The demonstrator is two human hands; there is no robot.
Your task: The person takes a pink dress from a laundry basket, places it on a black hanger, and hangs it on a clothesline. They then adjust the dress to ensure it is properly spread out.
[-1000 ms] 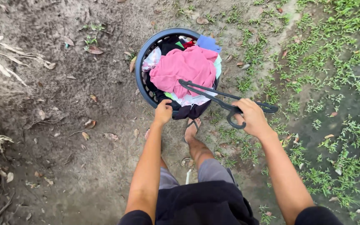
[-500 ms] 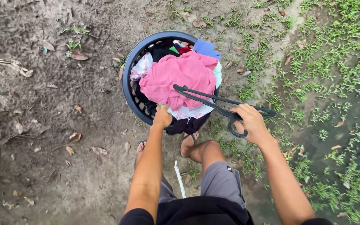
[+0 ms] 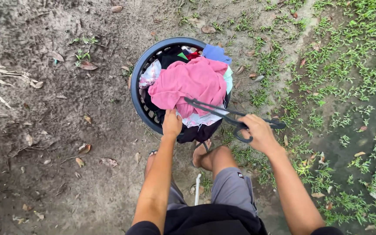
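Nearest the camera: grey shorts [image 3: 233, 187] and a bent knee, with a sandalled foot [image 3: 201, 152] planted just behind the load, probably to bring the body close enough to take the weight.

Just ahead, the left hand [image 3: 172, 124], fingers curled down over the near rim of the laundry basket [image 3: 138, 82], thumb side up. Looks like a carrying grip, taken at the edge closest to the body.

To the right, the right hand [image 3: 257, 132], closed round the hook end of a bunch of black hangers [image 3: 223, 114]. Held flat, long ends reaching left across the pile and resting on or just above it; cannot tell which. Likely kept in one fist so the other hand stays free for the rim.

Inside the round dark basket, heaped above the rim: a pink garment [image 3: 192, 82] on top, a blue cloth [image 3: 216, 53] at the far edge, darker pieces beneath and spilling over the near side.

Beyond and left, bare dirt [image 3: 44, 130] with dry leaves [image 3: 88, 66]; beyond and right, patchy grass [image 3: 349, 65].
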